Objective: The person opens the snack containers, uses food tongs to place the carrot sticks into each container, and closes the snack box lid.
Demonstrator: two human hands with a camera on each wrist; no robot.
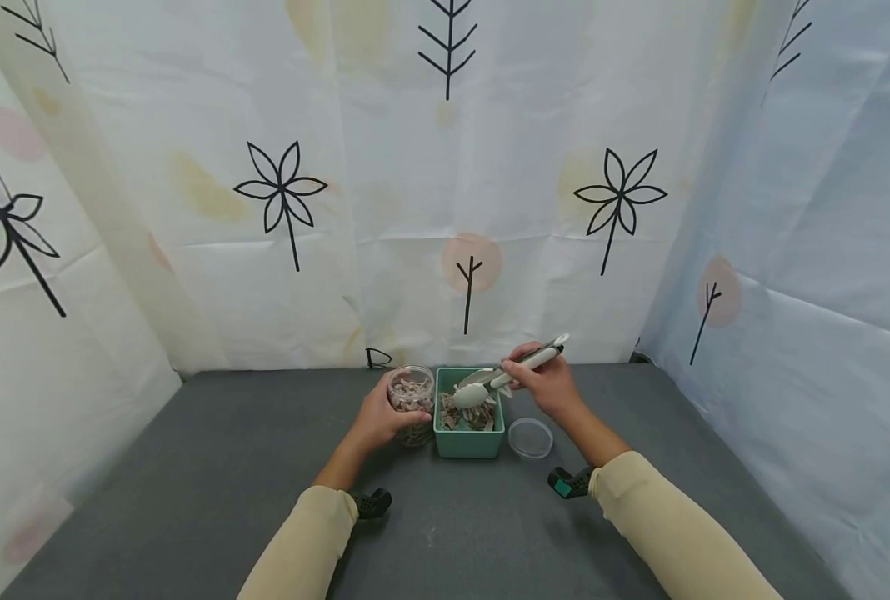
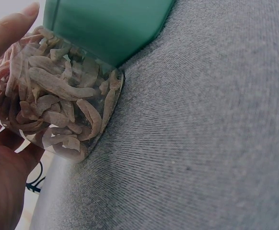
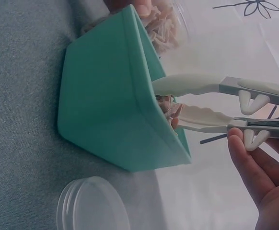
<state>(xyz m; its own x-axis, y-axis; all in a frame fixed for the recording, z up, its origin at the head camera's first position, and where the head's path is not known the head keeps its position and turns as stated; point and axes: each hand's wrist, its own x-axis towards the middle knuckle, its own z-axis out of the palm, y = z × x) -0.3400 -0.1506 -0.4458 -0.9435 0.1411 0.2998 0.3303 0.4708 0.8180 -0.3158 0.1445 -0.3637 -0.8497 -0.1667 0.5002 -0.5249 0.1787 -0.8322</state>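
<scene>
In the head view my left hand (image 1: pixel 377 418) grips a clear jar (image 1: pixel 412 385), its thumb across the front and fingers round the far side. Pale, brownish dried strips (image 2: pixel 58 86) fill the jar, which stands against the left side of a green bin (image 1: pixel 469 446). Similar dried pieces (image 1: pixel 479 418) lie inside the bin. My right hand (image 1: pixel 552 390) holds white and grey kitchen tongs (image 1: pixel 538 358), tilted down to the left. The right wrist view shows the tong arms apart, their tips inside the bin's rim around some pieces; whether they squeeze any is hidden.
A clear round lid (image 1: pixel 531 439) lies on the dark grey table (image 1: pixel 445 533), just right of the bin. White cloth walls (image 1: pixel 385 283) printed with plants rise behind the table and along both sides. Each wrist wears a dark strap (image 1: pixel 372 503).
</scene>
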